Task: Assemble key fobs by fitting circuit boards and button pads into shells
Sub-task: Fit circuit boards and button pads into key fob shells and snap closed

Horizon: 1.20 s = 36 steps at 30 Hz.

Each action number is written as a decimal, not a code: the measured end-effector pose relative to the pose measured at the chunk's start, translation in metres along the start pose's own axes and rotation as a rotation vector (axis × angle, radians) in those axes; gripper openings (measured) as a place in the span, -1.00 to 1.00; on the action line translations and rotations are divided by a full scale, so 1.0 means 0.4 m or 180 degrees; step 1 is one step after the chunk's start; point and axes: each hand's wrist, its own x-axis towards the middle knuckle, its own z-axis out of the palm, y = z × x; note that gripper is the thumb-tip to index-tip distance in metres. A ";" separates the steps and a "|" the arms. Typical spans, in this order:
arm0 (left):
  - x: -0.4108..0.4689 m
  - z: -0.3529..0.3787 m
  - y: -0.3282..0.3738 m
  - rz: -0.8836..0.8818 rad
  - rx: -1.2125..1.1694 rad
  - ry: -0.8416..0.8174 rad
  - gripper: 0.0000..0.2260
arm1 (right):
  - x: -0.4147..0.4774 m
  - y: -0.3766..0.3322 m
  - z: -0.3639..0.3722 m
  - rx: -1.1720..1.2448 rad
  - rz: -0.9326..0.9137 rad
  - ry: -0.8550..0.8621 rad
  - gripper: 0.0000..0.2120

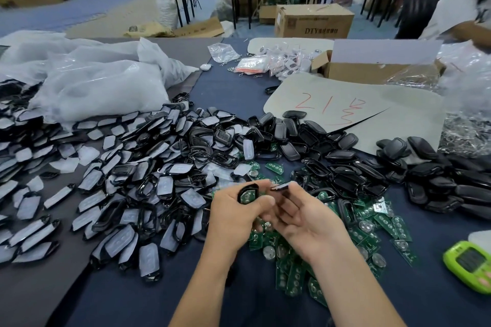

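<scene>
- Holding a black shell [251,187] w/ a green circuit board [246,197] seated in it, L hand [236,211] has fingers & thumb curled round it, board side up.
- R hand [301,216] is palm up, just right of L hand. Its fingertips pinch a small black cover [279,188] seen edge-on; the other fingers are loosely bent.
- Shell & cover are close but not touching, both held above the table [132,300], near centre.
- Under the hands & off to the right: loose green boards [372,231] w/ round silver coin cells.
- Left: big heap of shell fronts w/ white film [127,186].
- Right, a bit farther: heap of plain black backs [350,164].
- Far side: cardboard sheet w/ red marks [345,103], white bags [95,85], open box [372,71].
- Near right edge: green gadget [470,264].
</scene>
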 end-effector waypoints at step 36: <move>-0.001 -0.057 0.052 -0.0769 -0.1366 -0.0470 -0.68 | 0.019 0.028 -0.078 -0.0419 -0.0405 -0.0705 -0.71</move>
